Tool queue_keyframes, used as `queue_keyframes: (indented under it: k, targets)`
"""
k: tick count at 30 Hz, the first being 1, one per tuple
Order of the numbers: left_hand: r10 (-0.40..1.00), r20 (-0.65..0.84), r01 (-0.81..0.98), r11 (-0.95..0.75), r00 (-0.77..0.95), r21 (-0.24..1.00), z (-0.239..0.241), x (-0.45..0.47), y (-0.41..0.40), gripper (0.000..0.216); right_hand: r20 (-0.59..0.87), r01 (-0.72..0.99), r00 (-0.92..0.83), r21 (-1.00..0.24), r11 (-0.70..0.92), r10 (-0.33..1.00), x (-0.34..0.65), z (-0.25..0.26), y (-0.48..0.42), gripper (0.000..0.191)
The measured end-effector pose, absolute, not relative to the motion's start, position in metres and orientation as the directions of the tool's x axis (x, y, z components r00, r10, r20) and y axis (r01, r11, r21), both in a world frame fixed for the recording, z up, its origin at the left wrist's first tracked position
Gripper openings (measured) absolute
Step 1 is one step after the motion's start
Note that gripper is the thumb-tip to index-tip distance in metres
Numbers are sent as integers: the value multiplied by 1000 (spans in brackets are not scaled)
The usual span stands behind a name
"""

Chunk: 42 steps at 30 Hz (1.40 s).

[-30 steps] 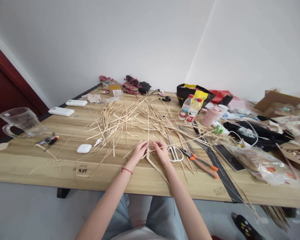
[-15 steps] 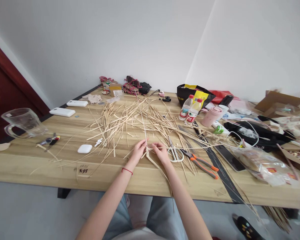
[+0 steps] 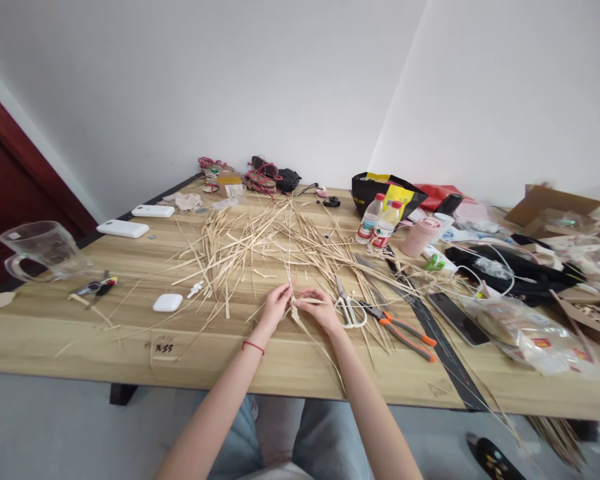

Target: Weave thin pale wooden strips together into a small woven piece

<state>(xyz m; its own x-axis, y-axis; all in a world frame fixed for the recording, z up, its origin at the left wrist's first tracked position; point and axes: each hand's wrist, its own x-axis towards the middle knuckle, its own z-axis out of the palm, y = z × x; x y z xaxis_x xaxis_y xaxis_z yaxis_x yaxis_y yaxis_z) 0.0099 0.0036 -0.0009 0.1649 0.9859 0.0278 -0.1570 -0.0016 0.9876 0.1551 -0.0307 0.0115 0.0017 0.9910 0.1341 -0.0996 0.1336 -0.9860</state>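
The left hand (image 3: 276,307) and the right hand (image 3: 321,309) are pinching the straw strips (image 3: 304,323) between fingertips, just above the table (image 3: 80,333) near its front edge. The strips are likely handling as light, springy and brittle; gripping close beside their crossing seems safest.

White walls (image 3: 205,80) meet right of top centre. A dark red door (image 3: 3,167) lines the left edge. A wooden table (image 3: 30,337) stands over grey floor (image 3: 45,427).

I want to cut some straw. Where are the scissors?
In the head view, the scissors lie on the table just right of the right hand, with the orange-handled pliers on their other side.
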Motion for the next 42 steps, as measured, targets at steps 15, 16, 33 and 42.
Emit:
queue_keyframes:
  k: [15,16,33,42]
  targets:
    - [979,24,-152,7,202,988,7,8,0,36,91,-185,7,-979,90,996,155,6,-27,32]
    - [978,24,-147,7,209,989,8,8,0,36,98,-179,3,-979,97,995,155,6,-27,31]
    - [971,17,-161,22,236,987,9,14,-5,41,83,-115,-49,-990,77,995,155,-3,-20,37]
    - [939,-10,-229,94,343,969,14,10,-4,36,101,-167,-35,-982,93,994,155,-4,-20,37]
